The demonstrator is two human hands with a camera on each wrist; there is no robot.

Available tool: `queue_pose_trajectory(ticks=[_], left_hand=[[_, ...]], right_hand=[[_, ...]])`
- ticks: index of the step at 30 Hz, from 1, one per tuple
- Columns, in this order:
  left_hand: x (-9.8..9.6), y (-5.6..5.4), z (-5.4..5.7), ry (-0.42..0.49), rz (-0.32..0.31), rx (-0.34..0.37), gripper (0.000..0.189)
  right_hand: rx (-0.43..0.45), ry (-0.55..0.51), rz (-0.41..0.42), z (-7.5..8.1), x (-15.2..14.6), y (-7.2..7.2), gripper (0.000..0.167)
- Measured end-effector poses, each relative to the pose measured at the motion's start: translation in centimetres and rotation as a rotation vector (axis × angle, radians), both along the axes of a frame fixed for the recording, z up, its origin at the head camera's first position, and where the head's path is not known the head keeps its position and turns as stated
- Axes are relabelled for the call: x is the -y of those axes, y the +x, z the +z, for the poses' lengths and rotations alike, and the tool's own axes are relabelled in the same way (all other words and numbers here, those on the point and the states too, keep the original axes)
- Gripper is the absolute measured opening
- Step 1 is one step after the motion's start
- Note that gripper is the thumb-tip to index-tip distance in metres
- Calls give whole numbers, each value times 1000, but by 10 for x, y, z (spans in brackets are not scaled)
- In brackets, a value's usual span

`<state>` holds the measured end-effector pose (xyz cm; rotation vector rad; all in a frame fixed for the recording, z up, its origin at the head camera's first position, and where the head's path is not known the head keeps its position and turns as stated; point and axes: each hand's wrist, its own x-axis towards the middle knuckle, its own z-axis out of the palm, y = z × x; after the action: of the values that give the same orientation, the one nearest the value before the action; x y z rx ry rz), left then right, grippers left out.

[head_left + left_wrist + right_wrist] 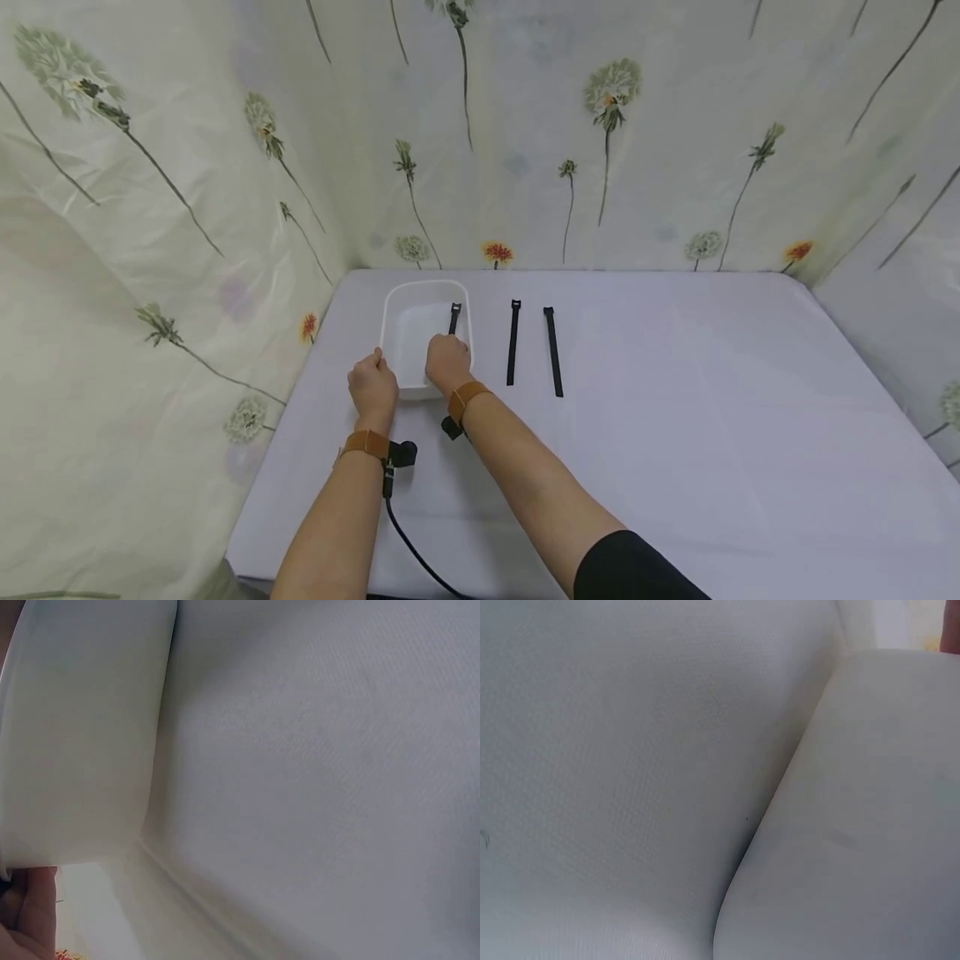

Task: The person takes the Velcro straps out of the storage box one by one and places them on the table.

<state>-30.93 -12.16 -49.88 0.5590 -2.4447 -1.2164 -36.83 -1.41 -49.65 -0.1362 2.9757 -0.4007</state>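
A white plastic container (414,333) stands at the left of the table, its outer wall (82,742) filling part of the left wrist view. My left hand (373,388) pinches the container's near left rim, fingers curled. Over the container's near right part, my right hand (447,363) is curled round a black strap (455,315), whose slotted end sticks out beyond the knuckles. The rest of that strap is hidden under the hand. In the right wrist view only the container's side and a bit of a finger (951,630) show.
Two more black straps, one nearer (513,343) and one farther right (553,353), lie lengthwise right of the container. A white cloth covers the table (712,417). Flowered curtains (525,167) hang behind and at both sides. A black cable (412,546) trails from the left wrist.
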Motion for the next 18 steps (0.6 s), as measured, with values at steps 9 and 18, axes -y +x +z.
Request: queue_pose_trajectory(ticks=[9,18], left_hand=[[0,0,2,-3,11,16,30],[-1,0,3,7,12,21,30]], right_hand=[[40,8,-7,4,0,-1,16],[85,-5,-20,8,0,-1,19]])
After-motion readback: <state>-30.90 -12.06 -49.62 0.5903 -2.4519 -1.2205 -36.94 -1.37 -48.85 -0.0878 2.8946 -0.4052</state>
